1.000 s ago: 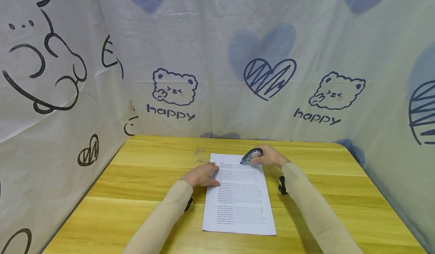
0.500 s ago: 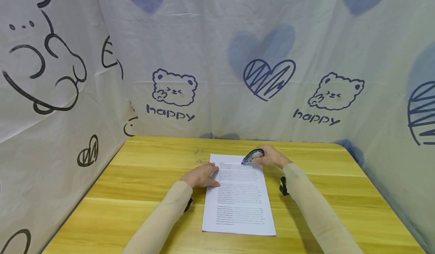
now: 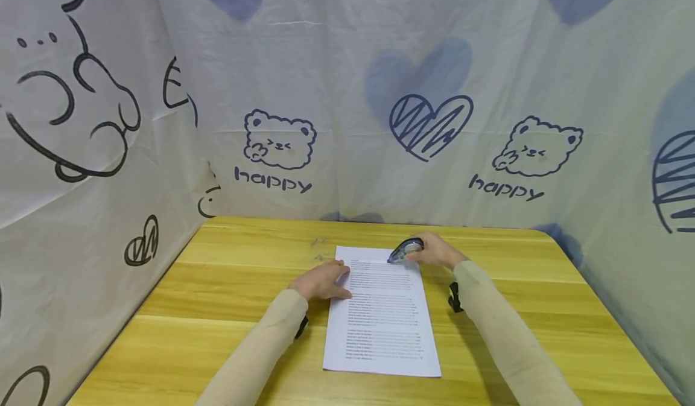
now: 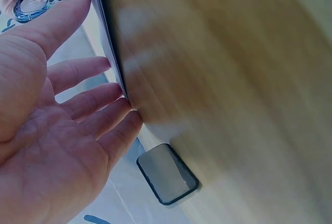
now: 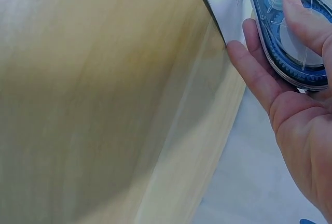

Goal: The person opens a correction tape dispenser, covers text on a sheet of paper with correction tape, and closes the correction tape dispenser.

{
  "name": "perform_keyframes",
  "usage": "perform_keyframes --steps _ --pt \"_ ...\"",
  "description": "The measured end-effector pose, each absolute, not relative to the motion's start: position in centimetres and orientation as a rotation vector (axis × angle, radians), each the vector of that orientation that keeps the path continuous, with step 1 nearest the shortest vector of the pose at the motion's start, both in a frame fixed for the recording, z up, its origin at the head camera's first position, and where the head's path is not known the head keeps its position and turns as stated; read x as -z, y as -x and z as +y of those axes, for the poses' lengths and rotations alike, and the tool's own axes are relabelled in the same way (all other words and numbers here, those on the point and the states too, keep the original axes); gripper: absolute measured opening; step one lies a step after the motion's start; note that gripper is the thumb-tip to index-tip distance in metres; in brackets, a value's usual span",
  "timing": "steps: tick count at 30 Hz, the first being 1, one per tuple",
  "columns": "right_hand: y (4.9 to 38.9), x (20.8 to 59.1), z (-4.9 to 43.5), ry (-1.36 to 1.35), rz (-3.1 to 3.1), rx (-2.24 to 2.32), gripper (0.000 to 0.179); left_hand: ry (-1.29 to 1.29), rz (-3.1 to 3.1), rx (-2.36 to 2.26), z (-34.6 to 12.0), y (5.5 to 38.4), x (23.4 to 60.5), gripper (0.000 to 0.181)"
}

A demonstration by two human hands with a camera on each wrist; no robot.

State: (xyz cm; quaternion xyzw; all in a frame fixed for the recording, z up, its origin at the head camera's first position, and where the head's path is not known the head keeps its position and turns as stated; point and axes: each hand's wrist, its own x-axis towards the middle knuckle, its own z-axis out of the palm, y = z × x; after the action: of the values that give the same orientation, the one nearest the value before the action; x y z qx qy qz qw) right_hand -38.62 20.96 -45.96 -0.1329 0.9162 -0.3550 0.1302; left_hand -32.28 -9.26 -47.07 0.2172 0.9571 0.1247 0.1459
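A printed sheet of paper (image 3: 382, 339) lies on the wooden table, lines of text running down it. My left hand (image 3: 321, 280) rests at its left edge, fingers extended; in the left wrist view the fingertips (image 4: 116, 90) press along that edge. With thumb and fingers my right hand (image 3: 438, 251) grips a clear blue correction tape dispenser (image 3: 404, 249), its tip down at the upper lines of text. Closer up, the right wrist view shows the dispenser (image 5: 295, 42) with its reels, the thumb across its side. Its tip is cut off there.
The wooden table (image 3: 217, 309) extends around the sheet. Behind it hangs a pale curtain (image 3: 347, 171) with bear and heart drawings. Faint marks (image 3: 318, 241) show on the wood beyond the sheet. A dark-rimmed rounded rectangle (image 4: 167, 175) appears below the fingers in the left wrist view.
My right hand has slid slightly to the right with the correction tape dispenser, its tip staying along the upper lines. The left hand and the sheet have stayed in place.
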Motion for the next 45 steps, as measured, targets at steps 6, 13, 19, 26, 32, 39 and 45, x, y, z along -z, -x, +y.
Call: perform_keyframes --steps 6,13,19,26,32,39,45 --pt "38.9 45.5 20.4 0.471 2.727 0.932 0.041 -0.635 2.763 -0.353 -9.4 32.3 47.1 0.067" --pt "39.3 44.1 19.1 0.648 2.772 0.736 0.027 -0.621 2.759 -0.377 -9.6 32.1 47.0 0.067" --pt "39.4 42.8 17.9 0.716 2.766 0.602 0.028 -0.607 2.756 -0.385 -9.6 31.9 47.0 0.067" --pt "39.3 42.2 17.3 0.686 2.743 0.528 0.027 -0.619 2.758 -0.373 -9.6 31.9 47.3 0.068" --pt "39.3 42.0 17.3 0.670 2.739 0.508 0.025 -0.614 2.755 -0.387 -9.4 32.0 47.4 0.068" --pt "39.5 41.8 17.5 0.683 2.740 0.506 0.024 -0.609 2.757 -0.392 -9.4 32.0 47.1 0.068" --pt "39.5 42.4 18.7 0.728 2.723 0.628 0.018 -0.603 2.756 -0.392 -9.3 32.0 47.0 0.068"
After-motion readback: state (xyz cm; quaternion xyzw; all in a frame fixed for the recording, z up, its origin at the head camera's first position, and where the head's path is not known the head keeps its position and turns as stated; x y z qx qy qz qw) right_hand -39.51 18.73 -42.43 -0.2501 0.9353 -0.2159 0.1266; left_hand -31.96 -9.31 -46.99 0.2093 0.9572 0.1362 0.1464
